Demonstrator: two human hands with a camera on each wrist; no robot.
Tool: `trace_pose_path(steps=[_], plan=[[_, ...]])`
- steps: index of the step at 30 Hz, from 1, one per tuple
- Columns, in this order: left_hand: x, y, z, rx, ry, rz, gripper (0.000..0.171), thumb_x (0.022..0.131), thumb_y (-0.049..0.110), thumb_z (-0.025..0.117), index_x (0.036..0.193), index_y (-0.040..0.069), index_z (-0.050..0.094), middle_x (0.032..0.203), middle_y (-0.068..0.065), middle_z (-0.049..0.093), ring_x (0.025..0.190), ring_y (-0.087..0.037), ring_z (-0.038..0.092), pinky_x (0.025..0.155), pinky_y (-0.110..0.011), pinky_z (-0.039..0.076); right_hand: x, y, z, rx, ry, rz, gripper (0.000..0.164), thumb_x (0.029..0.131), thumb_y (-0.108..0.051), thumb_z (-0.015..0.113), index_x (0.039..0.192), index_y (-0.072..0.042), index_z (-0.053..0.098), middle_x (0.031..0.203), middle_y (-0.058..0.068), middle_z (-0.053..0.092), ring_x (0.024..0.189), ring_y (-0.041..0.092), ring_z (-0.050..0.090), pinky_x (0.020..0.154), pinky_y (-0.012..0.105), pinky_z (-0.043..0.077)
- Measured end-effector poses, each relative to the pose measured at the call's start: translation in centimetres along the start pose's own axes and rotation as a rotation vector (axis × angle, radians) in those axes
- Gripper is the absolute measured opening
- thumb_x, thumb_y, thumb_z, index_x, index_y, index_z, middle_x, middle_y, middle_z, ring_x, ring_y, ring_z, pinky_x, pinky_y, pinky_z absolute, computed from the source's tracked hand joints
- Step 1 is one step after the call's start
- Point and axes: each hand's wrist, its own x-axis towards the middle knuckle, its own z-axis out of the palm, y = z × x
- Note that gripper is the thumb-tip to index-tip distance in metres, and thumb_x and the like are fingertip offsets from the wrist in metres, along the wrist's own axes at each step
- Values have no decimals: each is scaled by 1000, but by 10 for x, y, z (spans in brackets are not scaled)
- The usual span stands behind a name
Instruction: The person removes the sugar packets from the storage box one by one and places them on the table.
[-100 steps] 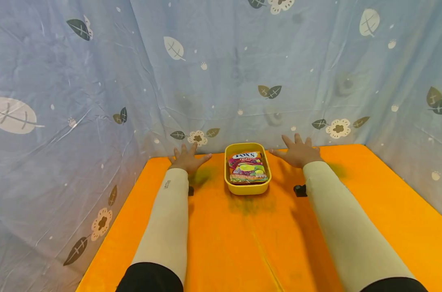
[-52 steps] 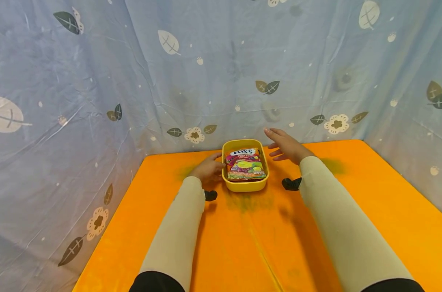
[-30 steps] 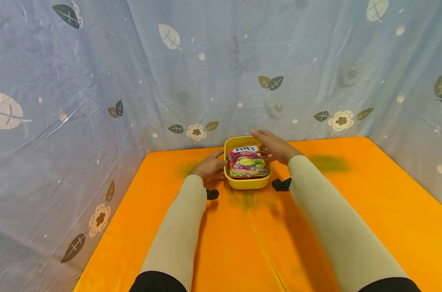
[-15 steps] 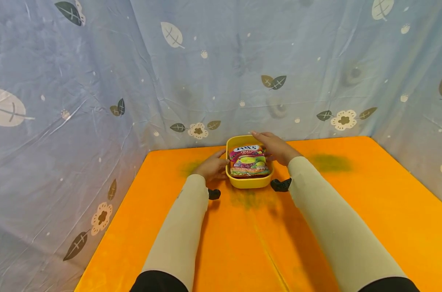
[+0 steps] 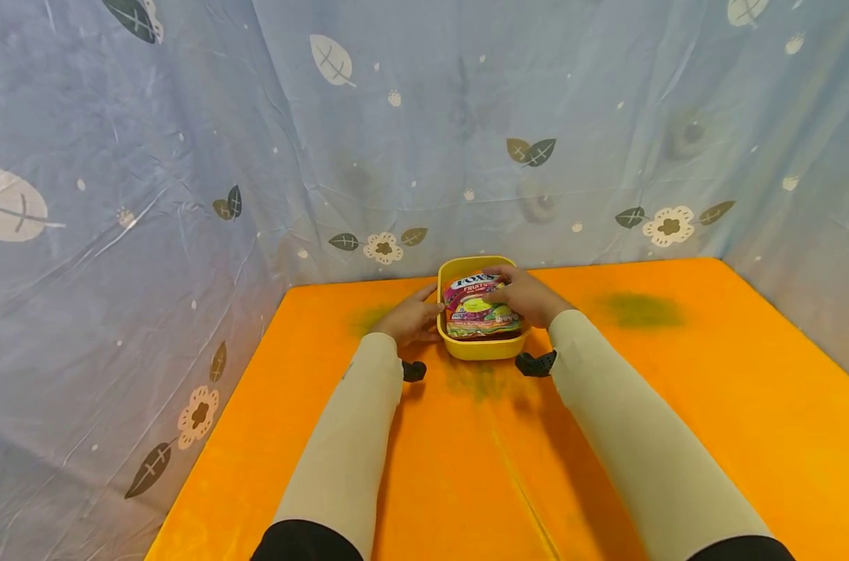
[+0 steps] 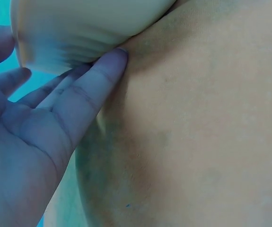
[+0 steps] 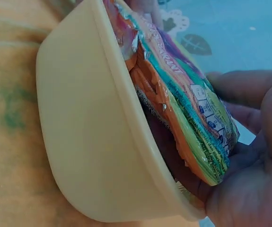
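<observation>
A yellow plastic tub (image 5: 483, 351) stands near the back of the orange table, with a colourful Fox's candy bag (image 5: 472, 313) in it. My left hand (image 5: 412, 318) holds the tub's left side, thumb at the rim. In the left wrist view, its fingers (image 6: 86, 92) lie along the tub's outer wall, low by the table. My right hand (image 5: 528, 298) reaches over the right rim and pinches the bag's right side. The right wrist view has the thumb on the bag's printed face (image 7: 192, 101) and other fingers beneath, partly hidden; the bag's near edge sits above the rim.
The orange table (image 5: 459, 467) runs up to a blue curtain (image 5: 424, 140) printed with leaves and flowers, close behind the tub. More curtain encloses both sides. A dark wrist-camera mount (image 5: 535, 364) sits under the right forearm, and another (image 5: 414, 372) under the left.
Both hands, earlier spread apart on either side, have come in to the tub. The left took hold of its side; the right went from the right rim onto the candy bag, which now tilts.
</observation>
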Motion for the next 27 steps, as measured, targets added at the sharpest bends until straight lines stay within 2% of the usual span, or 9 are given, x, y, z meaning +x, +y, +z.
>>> trace_pose_path(steps=[2, 4, 7, 12, 17, 27], plan=[[1, 0, 0, -6, -1, 2, 68, 115, 23, 56, 176, 28, 25, 160, -16, 51, 139, -33, 57, 106, -56, 54, -33, -29, 11, -6, 2, -9, 67, 114, -12, 60, 173, -9, 29, 161, 23, 37, 121, 36, 60, 96, 42, 59], [2, 0, 0, -12, 5, 2, 68, 115, 22, 57, 176, 28, 26, 159, -16, 52, 139, -33, 57, 105, -57, 54, -56, -53, 19, -7, -3, 1, 65, 114, -7, 58, 172, -4, 29, 161, 24, 37, 120, 34, 59, 95, 38, 59], [4, -1, 0, -19, 14, -3, 68, 115, 21, 57, 175, 29, 27, 159, -15, 52, 138, -33, 58, 105, -57, 54, -64, -61, 22, 0, 4, 14, 62, 114, -3, 56, 170, -3, 31, 159, 23, 40, 120, 34, 58, 93, 35, 58], [3, -2, 0, -19, 16, -11, 68, 115, 22, 57, 175, 28, 27, 160, -14, 51, 138, -33, 57, 105, -57, 54, -58, -51, 22, 12, 42, -7, 58, 112, -3, 60, 166, -7, 42, 154, 21, 46, 121, 37, 58, 96, 38, 58], [1, 1, 1, -19, 19, -23, 68, 115, 22, 56, 176, 30, 26, 160, -16, 50, 138, -34, 58, 105, -56, 54, -50, -38, 19, 19, 73, -32, 60, 111, -7, 65, 166, -13, 44, 153, 20, 48, 122, 37, 59, 102, 43, 57], [0, -1, 2, -8, 15, -20, 69, 115, 23, 56, 176, 30, 24, 162, -16, 49, 138, -34, 58, 106, -56, 54, -52, -39, 15, 39, 115, -37, 62, 110, -5, 66, 167, -15, 44, 157, 19, 45, 126, 40, 58, 104, 49, 56]])
